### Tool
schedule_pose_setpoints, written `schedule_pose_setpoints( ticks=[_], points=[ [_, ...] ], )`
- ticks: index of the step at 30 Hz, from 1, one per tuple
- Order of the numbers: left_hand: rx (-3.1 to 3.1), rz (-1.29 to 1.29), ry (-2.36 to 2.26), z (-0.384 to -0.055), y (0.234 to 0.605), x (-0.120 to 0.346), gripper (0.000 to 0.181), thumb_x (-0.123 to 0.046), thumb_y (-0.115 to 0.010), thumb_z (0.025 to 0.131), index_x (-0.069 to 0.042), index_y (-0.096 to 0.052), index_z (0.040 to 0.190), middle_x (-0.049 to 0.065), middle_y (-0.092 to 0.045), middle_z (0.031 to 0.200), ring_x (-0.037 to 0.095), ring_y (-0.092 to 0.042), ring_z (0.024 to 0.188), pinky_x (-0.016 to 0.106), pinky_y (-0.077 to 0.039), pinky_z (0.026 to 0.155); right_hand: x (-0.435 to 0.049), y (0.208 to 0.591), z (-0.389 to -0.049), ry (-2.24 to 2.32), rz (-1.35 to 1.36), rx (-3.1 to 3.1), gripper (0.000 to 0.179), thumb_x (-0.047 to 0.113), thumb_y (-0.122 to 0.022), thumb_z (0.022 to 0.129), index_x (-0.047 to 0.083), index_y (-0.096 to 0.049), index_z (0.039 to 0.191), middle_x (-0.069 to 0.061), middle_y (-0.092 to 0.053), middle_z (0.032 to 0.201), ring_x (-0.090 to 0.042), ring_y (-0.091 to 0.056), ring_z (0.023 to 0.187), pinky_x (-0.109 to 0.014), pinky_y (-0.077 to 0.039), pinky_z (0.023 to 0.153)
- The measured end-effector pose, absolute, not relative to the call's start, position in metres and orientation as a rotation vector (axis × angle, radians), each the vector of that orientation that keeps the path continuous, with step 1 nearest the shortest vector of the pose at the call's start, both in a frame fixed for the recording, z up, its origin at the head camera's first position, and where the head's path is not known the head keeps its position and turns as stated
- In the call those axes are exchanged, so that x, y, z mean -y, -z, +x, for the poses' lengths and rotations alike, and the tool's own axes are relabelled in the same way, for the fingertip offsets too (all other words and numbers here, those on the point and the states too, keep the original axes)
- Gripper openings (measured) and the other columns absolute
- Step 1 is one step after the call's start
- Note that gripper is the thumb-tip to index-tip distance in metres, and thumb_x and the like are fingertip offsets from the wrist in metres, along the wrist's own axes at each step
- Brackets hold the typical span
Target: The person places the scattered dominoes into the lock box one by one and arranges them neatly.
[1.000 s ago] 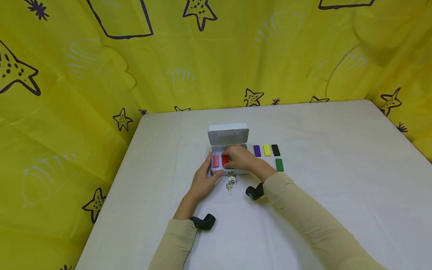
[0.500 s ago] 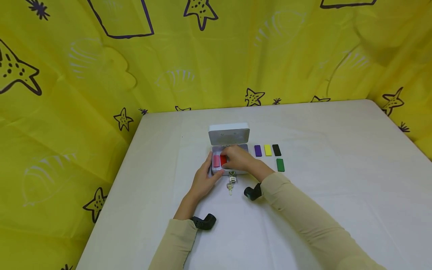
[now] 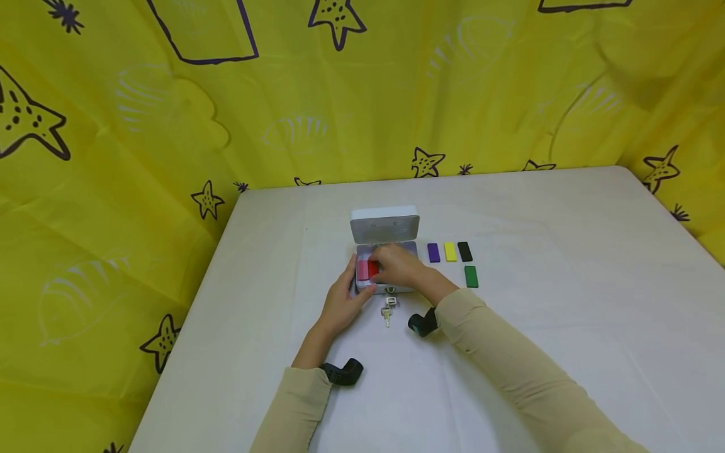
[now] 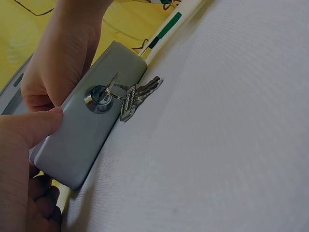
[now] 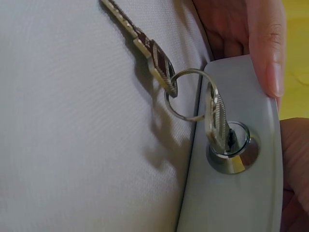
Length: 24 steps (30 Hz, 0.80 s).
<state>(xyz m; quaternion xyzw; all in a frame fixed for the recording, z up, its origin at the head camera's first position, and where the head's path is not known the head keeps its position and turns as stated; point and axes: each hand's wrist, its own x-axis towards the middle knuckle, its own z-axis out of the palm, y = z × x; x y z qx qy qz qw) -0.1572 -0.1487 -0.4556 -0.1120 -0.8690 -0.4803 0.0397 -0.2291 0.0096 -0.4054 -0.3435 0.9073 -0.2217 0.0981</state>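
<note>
A small white metal cash box [image 3: 384, 214] stands on the table with its lid raised. My left hand [image 3: 341, 301] holds the box at its left front corner, thumb over the front rim. My right hand [image 3: 399, 265] reaches inside and pinches a red block [image 3: 372, 270], which lies against a pink block [image 3: 363, 270] at the left of the box. The right fingertips are partly hidden in the head view. One key sits in the front lock [image 5: 234, 145], and a second key [image 4: 147, 88] hangs from its ring onto the cloth.
Right of the box lie a purple block [image 3: 433, 253], a yellow block [image 3: 450, 251] and a black block [image 3: 465, 251] in a row. A green block [image 3: 471, 277] lies nearer. White cloth covers the table [image 3: 544, 264]; a yellow patterned curtain [image 3: 374, 94] hangs behind it.
Inside the box, my right hand has slid the red block left until it meets the pink one. My left hand stays on the box.
</note>
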Motion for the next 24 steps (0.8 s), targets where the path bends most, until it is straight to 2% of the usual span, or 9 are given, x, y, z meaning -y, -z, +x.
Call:
schedule_pose_setpoints(
  ticks=[24],
  points=[
    [2.667,-0.347,1.464,-0.1581,0.4566,0.1484,0.077,-0.034,-0.060,0.087,-0.005,-0.020,0.146,0.010,-0.029,0.147,0.025,-0.028,0.132,0.039,-0.026,0.106,-0.0126,0.4021,-0.2295,0.666,-1.092,-2.713,0.021,0.014,-0.076,0.076,0.002,-0.066,0.090,-0.003,-0.055,0.073,-0.016,-0.046,0.068,-0.025,-0.041,0.061]
  ],
)
